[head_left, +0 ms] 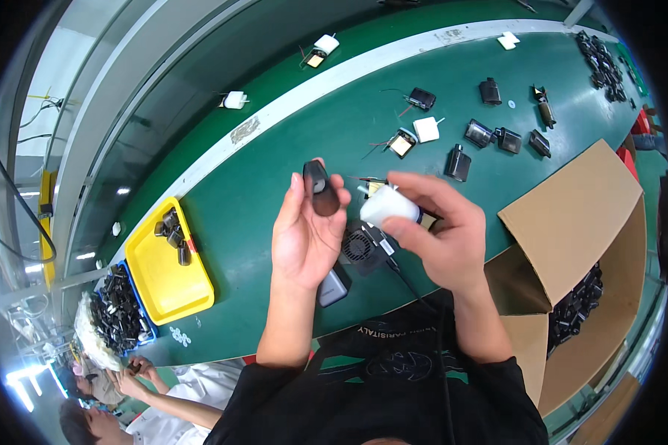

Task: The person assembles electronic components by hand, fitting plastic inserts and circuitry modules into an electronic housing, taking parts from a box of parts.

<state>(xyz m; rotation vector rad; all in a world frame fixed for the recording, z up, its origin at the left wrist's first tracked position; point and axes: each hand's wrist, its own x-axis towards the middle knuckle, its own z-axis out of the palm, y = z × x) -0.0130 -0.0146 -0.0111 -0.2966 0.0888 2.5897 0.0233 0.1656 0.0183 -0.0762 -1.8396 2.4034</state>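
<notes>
A green table (237, 215) spreads beneath the left hand (304, 241), a white strip (356, 70) beyond; far leftward, a yellow post (47, 200) and lights (26, 386) (glaring white).

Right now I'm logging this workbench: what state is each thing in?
Dark plastic shell: held in left hand
White block: held in right hand, blurred
Cardboard box: open, flaps spread, holding black parts
Yellow tray: partly filled with black pieces
Blue bin: heaped with black components
Black fan: cannot tell if running
</notes>
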